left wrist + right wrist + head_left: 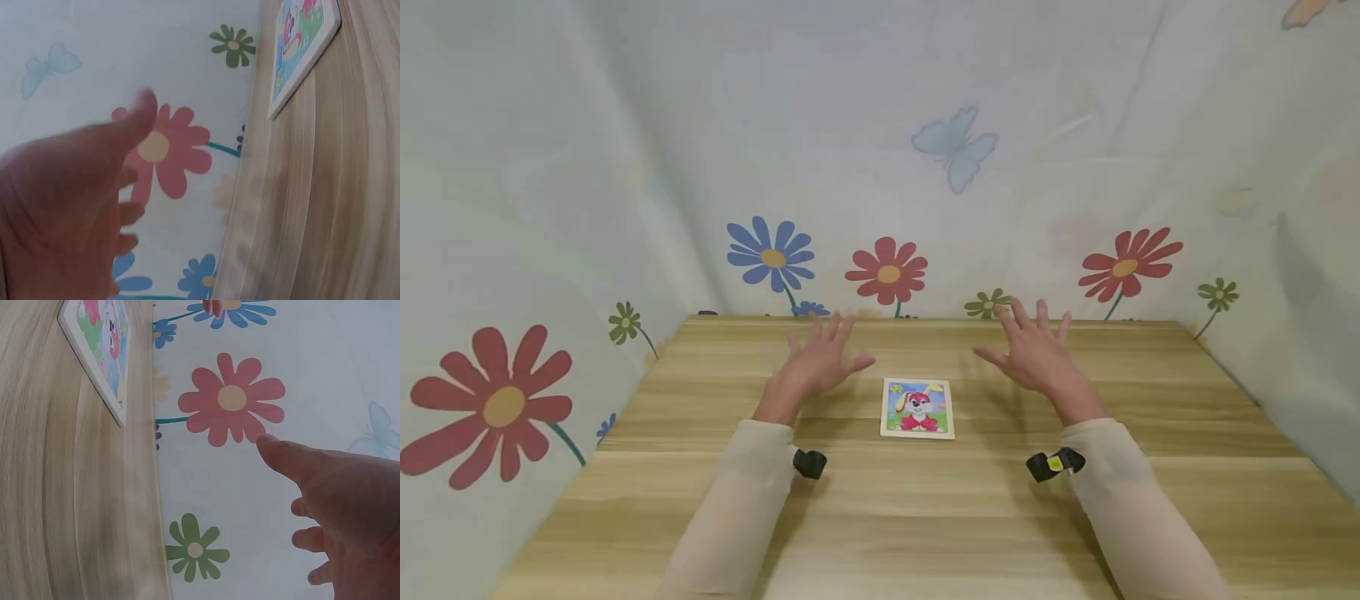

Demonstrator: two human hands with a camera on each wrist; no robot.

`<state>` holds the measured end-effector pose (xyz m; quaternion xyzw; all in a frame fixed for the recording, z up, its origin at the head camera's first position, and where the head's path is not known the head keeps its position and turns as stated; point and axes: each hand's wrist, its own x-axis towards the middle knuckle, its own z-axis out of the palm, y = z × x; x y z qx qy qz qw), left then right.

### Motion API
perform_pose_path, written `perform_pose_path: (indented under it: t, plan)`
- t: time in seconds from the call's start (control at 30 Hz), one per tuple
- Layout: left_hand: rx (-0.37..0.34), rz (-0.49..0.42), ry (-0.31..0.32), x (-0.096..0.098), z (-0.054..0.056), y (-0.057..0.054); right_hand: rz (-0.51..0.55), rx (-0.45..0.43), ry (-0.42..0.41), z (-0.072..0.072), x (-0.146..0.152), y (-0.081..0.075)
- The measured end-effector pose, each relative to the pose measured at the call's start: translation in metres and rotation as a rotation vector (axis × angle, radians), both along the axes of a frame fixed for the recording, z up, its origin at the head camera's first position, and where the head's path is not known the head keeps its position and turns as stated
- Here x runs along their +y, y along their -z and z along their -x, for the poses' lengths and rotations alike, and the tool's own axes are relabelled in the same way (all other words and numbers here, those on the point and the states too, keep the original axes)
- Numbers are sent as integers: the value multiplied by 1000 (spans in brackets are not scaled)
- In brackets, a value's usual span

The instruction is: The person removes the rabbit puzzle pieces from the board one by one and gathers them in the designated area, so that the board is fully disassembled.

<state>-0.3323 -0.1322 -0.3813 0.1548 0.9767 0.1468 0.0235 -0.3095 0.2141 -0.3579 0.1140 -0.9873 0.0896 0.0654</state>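
Observation:
A small square picture puzzle board point(917, 408) with a pale border lies flat on the table, showing a pink and white rabbit with yellow ears. To its left, my left hand point(817, 360) hovers above the wood with fingers spread, touching nothing. On the other side of the board, my right hand point(1036, 354) is raised likewise, its fingers splayed and holding nothing. Both wrist views catch part of the board: at the upper right beyond the left hand point(69, 200), and at the upper left away from the right hand point(350, 500).
The wood-grain table point(880, 517) runs back to a pale curtain point(850, 108) printed with flowers and a butterfly. More of this cloth hangs along the left and right sides. A black wrist strap point(809, 463) sits at the left cuff, another strap point(1054, 464) at the right.

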Motion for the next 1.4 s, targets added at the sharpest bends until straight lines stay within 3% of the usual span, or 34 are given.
perform_pose_path:
  t: [0.13, 0.27, 0.63, 0.77, 0.9, 1.03, 1.23, 1.4]
  plan:
    - [-15, -46, 87, -12, -6, 5, -16, 4, -39, -5, -2, 0]
    - [-54, -43, 123, -18, -12, 8, -10, -22, -109, -7, -11, 5]
    - [-180, 39, 240, 10, -26, 12, -23, -169, -195, -21, -30, 18]
    - [-185, 56, 295, 18, -30, 12, -33, -212, -222, -24, -34, 22]
    - [-171, 102, 290, 22, -33, 13, -34, -245, -262, -26, -40, 27]
    - [-182, 126, 291, 25, -35, 18, -103, -282, -308, -30, -44, 32]
    - [-218, 95, 315, 27, -36, 28, -143, -342, -331, -33, -45, 41]
    - [-241, 86, 309, 26, -36, 26, -122, -353, -350, -29, -46, 44]
